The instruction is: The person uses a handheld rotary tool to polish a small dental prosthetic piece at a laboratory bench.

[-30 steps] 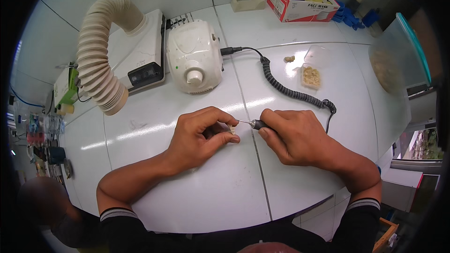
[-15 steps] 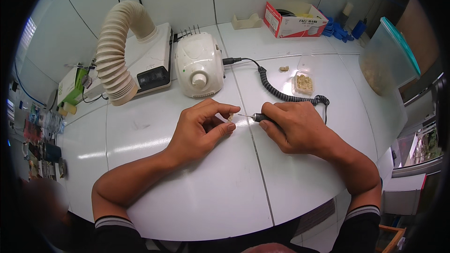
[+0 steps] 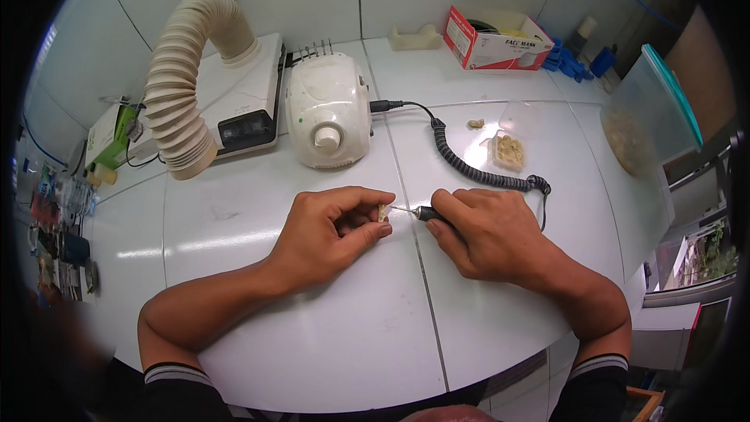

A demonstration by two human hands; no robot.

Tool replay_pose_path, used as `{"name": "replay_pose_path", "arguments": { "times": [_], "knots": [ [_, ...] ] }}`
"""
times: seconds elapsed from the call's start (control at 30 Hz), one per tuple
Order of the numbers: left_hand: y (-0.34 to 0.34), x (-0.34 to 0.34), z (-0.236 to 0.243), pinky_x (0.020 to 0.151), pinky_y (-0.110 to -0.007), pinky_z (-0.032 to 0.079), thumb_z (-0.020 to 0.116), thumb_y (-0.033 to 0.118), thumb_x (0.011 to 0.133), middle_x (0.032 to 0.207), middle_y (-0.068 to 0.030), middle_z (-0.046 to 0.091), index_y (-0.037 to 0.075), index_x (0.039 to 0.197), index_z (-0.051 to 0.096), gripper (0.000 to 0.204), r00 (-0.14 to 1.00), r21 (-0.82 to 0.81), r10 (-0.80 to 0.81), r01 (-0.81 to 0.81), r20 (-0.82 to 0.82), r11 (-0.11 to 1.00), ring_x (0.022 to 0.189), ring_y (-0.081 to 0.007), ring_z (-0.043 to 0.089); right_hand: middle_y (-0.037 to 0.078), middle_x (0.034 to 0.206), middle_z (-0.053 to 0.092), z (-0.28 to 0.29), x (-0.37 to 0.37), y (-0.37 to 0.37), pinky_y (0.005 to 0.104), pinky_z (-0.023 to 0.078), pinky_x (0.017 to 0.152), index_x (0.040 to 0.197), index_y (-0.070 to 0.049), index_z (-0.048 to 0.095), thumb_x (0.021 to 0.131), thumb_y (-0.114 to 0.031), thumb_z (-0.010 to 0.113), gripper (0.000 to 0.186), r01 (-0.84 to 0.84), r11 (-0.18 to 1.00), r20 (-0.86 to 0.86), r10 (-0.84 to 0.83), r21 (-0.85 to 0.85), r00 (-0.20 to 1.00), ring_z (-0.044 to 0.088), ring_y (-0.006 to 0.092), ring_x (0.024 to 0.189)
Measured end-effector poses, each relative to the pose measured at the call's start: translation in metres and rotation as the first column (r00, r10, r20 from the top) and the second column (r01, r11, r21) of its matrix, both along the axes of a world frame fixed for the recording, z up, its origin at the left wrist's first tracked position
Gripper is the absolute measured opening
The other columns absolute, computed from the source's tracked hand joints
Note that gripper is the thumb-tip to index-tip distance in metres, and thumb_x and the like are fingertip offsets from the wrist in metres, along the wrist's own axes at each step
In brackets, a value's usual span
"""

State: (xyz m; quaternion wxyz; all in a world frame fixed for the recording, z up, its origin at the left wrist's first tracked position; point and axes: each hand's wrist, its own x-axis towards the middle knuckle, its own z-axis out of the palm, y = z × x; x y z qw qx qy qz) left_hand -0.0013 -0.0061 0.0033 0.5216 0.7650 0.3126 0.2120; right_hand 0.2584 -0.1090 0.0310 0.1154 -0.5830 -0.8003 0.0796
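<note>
My left hand (image 3: pixel 320 230) pinches a small cream-coloured, tooth-like piece (image 3: pixel 383 212) between thumb and fingertips, partly covered by them. My right hand (image 3: pixel 500 234) is wrapped round a dark rotary handpiece (image 3: pixel 426 213). The handpiece's thin metal bur (image 3: pixel 403 209) points left, its tip at or very close to the piece; contact cannot be made out. Beyond the hands, a coiled black cord (image 3: pixel 469 170) runs to the white control unit (image 3: pixel 328 105), which has a round knob and several burs standing at its back.
A ribbed suction hose (image 3: pixel 168 94) arches over a white box at the left. Beyond my right hand stand a small clear container (image 3: pixel 508 151) of cream pieces and one loose piece (image 3: pixel 476 123). A mask box (image 3: pixel 496 43) and a teal-lidded tub (image 3: pixel 637 113) lie farther off.
The whole view has shifted slightly, so table and hands appear a little lower. Both hands keep their grips; more of the cream piece shows between my left fingertips.
</note>
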Motion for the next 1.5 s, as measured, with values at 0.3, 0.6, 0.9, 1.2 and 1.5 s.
{"name": "replay_pose_path", "arguments": {
  "times": [0.3,0.6,0.9,1.2,1.5],
  "knots": [
    [0.0023,0.0023,0.0013,0.072,-0.021,0.049,0.084,0.005,0.101,0.097,0.002,0.074,-0.001,0.138,0.08,0.038,1.0,0.004,-0.006,0.006,-0.024,1.0,0.081,-0.0028,0.06,0.01,0.079,0.069,0.0003,-0.0039,-0.0036,0.046,0.056,0.059,0.111,-0.009,0.067,0.11,-0.031,0.068,0.022,0.017,1.0,0.042,-0.018,0.017,0.999,0.074,0.0321,0.072],
    [0.0004,0.0027,0.0031,0.072,-0.022,0.05,0.083,0.006,0.102,0.095,0.0016,0.074,-0.001,0.138,0.08,0.036,1.0,-0.011,-0.001,0.001,-0.015,1.0,0.08,-0.0033,0.06,0.012,0.082,0.072,0.0037,-0.0078,-0.0041,0.0447,0.058,0.06,0.111,-0.008,0.068,0.111,-0.032,0.068,0.024,0.014,1.0,0.074,-0.014,-0.001,0.997,0.076,0.0321,0.073],
    [0.0044,0.0033,0.0053,0.078,-0.023,0.052,0.08,0.006,0.105,0.096,0.0013,0.074,-0.003,0.134,0.08,0.031,0.998,-0.061,-0.038,0.034,-0.06,0.998,0.086,-0.0046,0.063,0.012,0.08,0.072,0.0026,-0.0102,-0.0049,0.0436,0.057,0.058,0.11,-0.008,0.068,0.11,-0.032,0.069,0.024,0.013,0.999,0.086,-0.016,0.034,0.996,0.076,0.0314,0.07],
    [0.0079,0.0044,0.0087,0.083,-0.023,0.053,0.079,0.006,0.106,0.099,0.0004,0.077,-0.003,0.135,0.08,0.03,0.991,-0.117,-0.061,0.046,-0.122,0.992,0.089,-0.0046,0.064,0.013,0.08,0.073,0.0022,-0.0101,-0.004,0.0443,0.059,0.058,0.109,-0.006,0.068,0.111,-0.032,0.069,0.026,0.022,1.0,0.087,-0.023,0.015,0.996,0.077,0.033,0.071],
    [0.0059,0.0033,0.0067,0.08,-0.022,0.052,0.081,0.009,0.106,0.1,-0.0004,0.078,-0.003,0.135,0.08,0.032,0.992,-0.102,-0.038,0.026,-0.117,0.994,0.088,-0.0035,0.062,0.014,0.083,0.074,0.0051,-0.0103,-0.0029,0.0443,0.06,0.06,0.111,-0.006,0.069,0.112,-0.032,0.067,0.027,0.036,0.999,0.096,-0.032,-0.038,0.995,0.078,0.0335,0.073]
  ]
}}
